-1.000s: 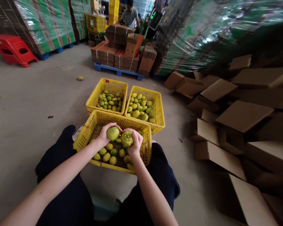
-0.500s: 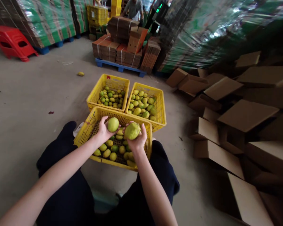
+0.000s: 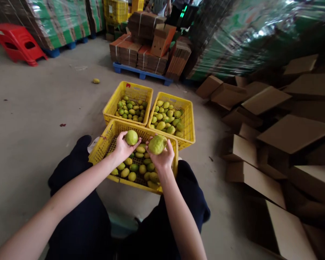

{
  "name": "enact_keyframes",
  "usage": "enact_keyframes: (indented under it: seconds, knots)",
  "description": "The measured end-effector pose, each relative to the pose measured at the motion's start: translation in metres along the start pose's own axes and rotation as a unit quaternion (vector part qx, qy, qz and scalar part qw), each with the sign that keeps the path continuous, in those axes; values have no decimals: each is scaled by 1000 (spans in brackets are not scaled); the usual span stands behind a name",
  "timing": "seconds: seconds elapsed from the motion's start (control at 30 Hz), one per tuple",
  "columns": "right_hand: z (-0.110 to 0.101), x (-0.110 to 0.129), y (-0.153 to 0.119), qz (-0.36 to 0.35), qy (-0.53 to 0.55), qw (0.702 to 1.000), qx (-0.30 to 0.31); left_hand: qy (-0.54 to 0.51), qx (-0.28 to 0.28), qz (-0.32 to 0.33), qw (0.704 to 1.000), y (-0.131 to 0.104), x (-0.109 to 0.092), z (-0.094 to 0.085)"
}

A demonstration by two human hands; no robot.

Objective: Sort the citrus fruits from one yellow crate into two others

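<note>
My left hand (image 3: 122, 148) holds a smooth yellow-green lemon (image 3: 131, 137) between thumb and fingers. A larger, bumpier lemon (image 3: 157, 144) rests in my right hand (image 3: 164, 159), its fingers curled round the underside. Both hands are above the near yellow crate (image 3: 97, 157), which stands between my knees with several yellow and green lemons (image 3: 125, 172) on its bottom. Just beyond it are two more yellow crates, the back left crate (image 3: 108, 108) with small, greener lemons (image 3: 130, 112) and the back right crate (image 3: 189, 124) with larger yellow lemons (image 3: 161, 125).
Empty cardboard boxes (image 3: 295, 133) lie heaped on the right. Bundled flat cartons (image 3: 151, 61) sit on a blue pallet (image 3: 142, 74) ahead, a person (image 3: 159, 7) behind them. One lemon (image 3: 96, 81) lies on the floor; a red stool (image 3: 18, 45) stands at far left.
The view has shifted slightly, so everything sits a little further right. Both hands still hold the same lemons; the right one has turned a little in my fingers.
</note>
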State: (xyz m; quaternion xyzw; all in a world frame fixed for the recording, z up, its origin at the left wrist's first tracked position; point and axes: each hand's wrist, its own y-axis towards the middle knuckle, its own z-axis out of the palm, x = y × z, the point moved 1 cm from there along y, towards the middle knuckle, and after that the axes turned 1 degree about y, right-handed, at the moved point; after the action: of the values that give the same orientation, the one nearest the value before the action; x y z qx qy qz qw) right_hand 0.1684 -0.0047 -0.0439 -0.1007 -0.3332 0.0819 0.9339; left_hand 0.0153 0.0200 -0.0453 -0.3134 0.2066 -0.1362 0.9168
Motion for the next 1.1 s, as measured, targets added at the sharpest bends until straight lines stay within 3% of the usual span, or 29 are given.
enact_keyframes:
  seconds: [0.07, 0.17, 0.33, 0.6, 0.87, 0.97, 1.03, 1.1]
  knots:
    - [1, 1, 0, -13, -10, 999, 31, 1, 13, -18, 1000, 0, -2, 0]
    - [6, -3, 0, -18, -21, 997, 72, 27, 80, -71, 994, -1, -3, 3]
    - [5, -7, 6, 6, -34, 998, 61, 62, 185, -59, 979, -7, -8, 8]
    - [-5, -5, 13, 68, -69, 995, 38, 104, 238, -72, 963, -11, -8, 11]
    - [-6, -9, 17, 62, -95, 993, 40, 159, 221, -80, 959, -3, 1, 10]
    - [-7, -7, 17, 10, -101, 995, 18, 163, 197, -21, 967, -3, -4, 13]
    - [-7, -3, 14, -70, -121, 990, -22, 170, 197, 53, 964, -4, -9, 15]
    - [-6, 1, 9, -180, -187, 963, -66, 203, 220, 133, 945, -9, -13, 17]
